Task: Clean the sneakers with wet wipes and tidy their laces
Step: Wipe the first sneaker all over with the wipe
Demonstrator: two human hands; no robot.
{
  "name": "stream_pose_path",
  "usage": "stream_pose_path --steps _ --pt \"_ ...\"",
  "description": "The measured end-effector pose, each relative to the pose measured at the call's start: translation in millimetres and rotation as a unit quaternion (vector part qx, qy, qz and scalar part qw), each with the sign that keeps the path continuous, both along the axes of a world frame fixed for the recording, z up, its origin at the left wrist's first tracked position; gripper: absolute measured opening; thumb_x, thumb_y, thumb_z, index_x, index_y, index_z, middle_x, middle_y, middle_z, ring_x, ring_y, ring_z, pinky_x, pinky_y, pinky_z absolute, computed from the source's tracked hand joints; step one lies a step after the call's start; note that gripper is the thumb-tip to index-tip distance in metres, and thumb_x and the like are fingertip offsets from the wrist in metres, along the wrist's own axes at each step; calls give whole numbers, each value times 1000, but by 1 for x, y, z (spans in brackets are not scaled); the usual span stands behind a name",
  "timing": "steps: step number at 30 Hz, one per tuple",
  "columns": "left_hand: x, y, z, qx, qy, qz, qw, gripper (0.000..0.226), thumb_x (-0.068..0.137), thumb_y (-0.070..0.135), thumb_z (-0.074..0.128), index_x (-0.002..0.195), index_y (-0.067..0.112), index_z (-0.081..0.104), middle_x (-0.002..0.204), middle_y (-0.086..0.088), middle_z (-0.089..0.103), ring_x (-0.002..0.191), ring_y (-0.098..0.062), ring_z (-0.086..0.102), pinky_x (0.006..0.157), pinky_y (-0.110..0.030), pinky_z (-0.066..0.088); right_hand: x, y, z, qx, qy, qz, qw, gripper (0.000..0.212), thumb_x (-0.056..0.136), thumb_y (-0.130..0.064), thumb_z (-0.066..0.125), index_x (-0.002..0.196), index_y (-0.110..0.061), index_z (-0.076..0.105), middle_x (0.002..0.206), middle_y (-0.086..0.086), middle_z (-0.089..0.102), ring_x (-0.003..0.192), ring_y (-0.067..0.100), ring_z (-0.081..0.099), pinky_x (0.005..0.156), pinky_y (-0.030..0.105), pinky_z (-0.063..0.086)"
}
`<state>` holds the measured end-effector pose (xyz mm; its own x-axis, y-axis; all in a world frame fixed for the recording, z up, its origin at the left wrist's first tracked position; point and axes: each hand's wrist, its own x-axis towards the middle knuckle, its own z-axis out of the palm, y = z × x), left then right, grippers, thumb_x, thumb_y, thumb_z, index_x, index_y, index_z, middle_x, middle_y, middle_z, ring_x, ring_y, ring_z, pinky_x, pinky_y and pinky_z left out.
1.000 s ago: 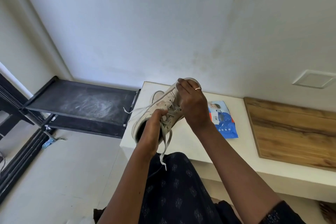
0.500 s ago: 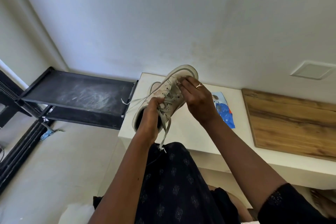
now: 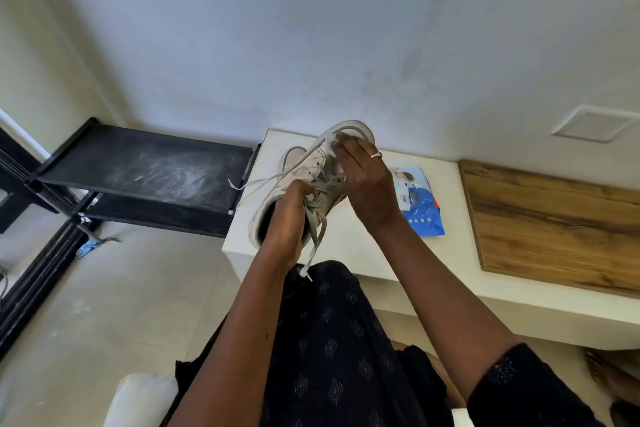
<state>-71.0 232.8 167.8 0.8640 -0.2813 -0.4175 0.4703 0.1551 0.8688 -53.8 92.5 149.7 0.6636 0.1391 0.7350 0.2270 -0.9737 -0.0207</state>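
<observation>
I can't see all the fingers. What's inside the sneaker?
The left hand goes into the sneaker's dark opening and holds it up. Its fingertips and the rest of the inside are covered by the hand and the shoe's sides.

Sneaker point(image 3: 310, 163) in left hand point(image 3: 289, 218), wipe point(image 3: 329, 145) in right hand point(image 3: 363, 184)

Glossy plastic wipes pack point(image 3: 420, 204), wood-grain board point(image 3: 554, 222)
</observation>
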Motion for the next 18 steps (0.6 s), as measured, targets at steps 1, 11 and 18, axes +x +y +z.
stream_pose_path --steps 1,11,18 --pt "-1 0 -1 18 -4 -3 1000 30 87 27 41 86 8 65 72 -9 65 68 -22 55 70 -37 41 1 5 0 21 12 -10 1000 33 81 4 48 108 6 66 113 20 65 102 33 64 86 36 52" --pt "-11 -1 -7 90 -21 -14 996 36 80 40 44 68 16 68 59 -7 56 66 -21 51 74 -40 39 0 -1 8 23 53 -41 997 34 79 0 41 99 2 68 105 14 67 96 30 62 85 29 46" --pt "-10 -7 -12 67 -21 11 997 33 85 33 43 78 15 69 74 -6 69 80 -23 60 79 -41 45 -12 9 -2 33 68 33 997 26 77 0 56 100 3 67 107 15 66 100 31 61 81 33 52"
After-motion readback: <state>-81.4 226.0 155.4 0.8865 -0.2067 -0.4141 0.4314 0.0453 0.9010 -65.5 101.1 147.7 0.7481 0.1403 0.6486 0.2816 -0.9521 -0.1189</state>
